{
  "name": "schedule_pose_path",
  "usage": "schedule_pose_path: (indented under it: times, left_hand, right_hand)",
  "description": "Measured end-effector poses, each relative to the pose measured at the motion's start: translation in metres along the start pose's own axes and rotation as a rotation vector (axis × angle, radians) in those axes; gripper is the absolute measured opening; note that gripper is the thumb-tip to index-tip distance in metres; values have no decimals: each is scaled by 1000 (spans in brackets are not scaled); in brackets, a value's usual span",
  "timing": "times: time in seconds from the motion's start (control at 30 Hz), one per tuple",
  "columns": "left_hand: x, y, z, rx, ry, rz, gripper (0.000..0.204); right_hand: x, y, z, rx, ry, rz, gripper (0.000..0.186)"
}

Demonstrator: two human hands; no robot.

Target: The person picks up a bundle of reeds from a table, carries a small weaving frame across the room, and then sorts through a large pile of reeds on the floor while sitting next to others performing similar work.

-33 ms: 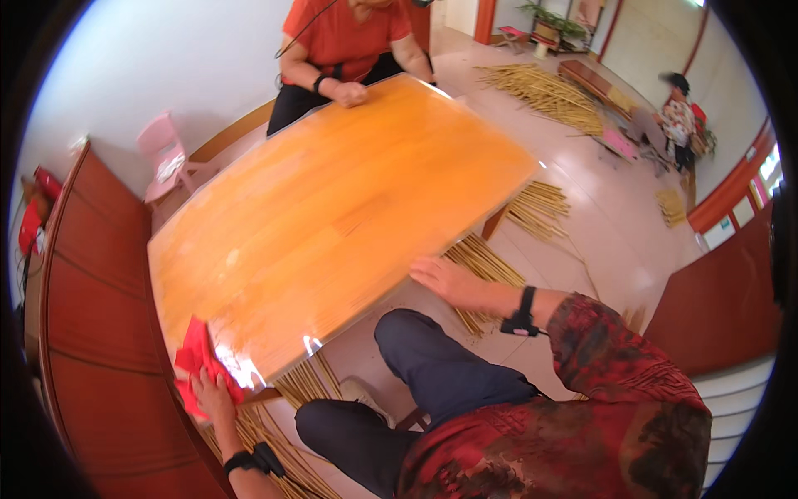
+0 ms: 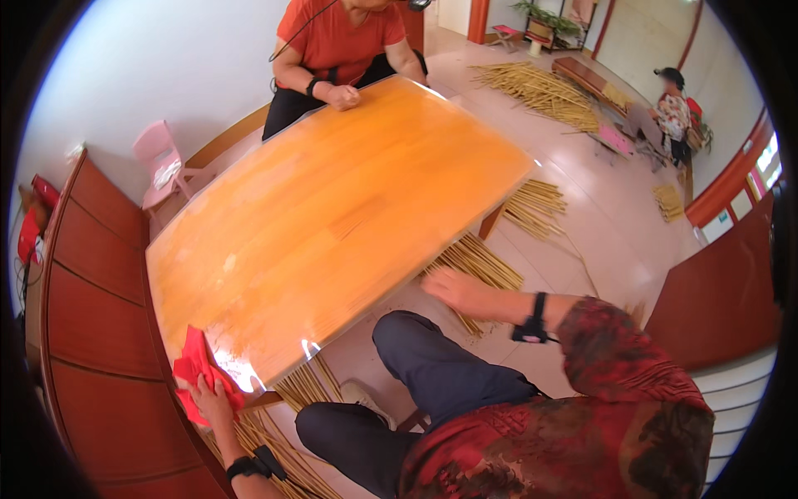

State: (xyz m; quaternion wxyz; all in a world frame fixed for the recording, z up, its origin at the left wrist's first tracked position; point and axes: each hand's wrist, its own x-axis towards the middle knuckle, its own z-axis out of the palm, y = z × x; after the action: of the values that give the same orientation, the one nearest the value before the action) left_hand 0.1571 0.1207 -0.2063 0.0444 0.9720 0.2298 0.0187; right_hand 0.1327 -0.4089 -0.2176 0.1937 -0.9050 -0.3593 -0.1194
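A wooden table (image 2: 332, 208) with a glossy clear cover lies in front of me. At its near left corner is a bunched red cloth (image 2: 196, 366). My left hand (image 2: 209, 399) grips the cloth, fingers over its near side. My right hand (image 2: 457, 291) is just off the table's near edge, slightly blurred, with loosely bent fingers and nothing visible in them. Below it, a bundle of thin tan sticks (image 2: 478, 262) lies on the floor, partly under the table. More sticks (image 2: 303, 387) lie beneath the near left corner.
A person in an orange top (image 2: 345, 41) sits across the table, one fist on its far edge. A reddish-brown cabinet (image 2: 96, 291) lines the left side, with a pink chair (image 2: 158, 158) beyond. Stick piles (image 2: 536, 91) cover the floor at far right, near another seated person (image 2: 669, 116).
My right hand has come off the table's near edge, moving slightly right and toward me. My left hand and the red cloth have shifted slightly nearer.
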Motion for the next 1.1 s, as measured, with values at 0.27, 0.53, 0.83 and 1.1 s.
schedule_pose_path:
  times: [0.27,0.53,0.83,1.1]
  left_hand:
    - [-108,110,-51,-254,417,905,33]
    - [-172,83,-4,-400,-315,1095,23]
    - [-141,88,-11,-521,-644,1133,23]
    - [-113,96,-17,-601,-903,1085,24]
  right_hand:
    - [-189,-19,-15,295,-954,594,25]
    - [-198,-25,87,884,-1026,722,37]
    - [-205,-43,107,827,-1345,780,30]
    - [-213,-110,63,880,-1458,902,27]
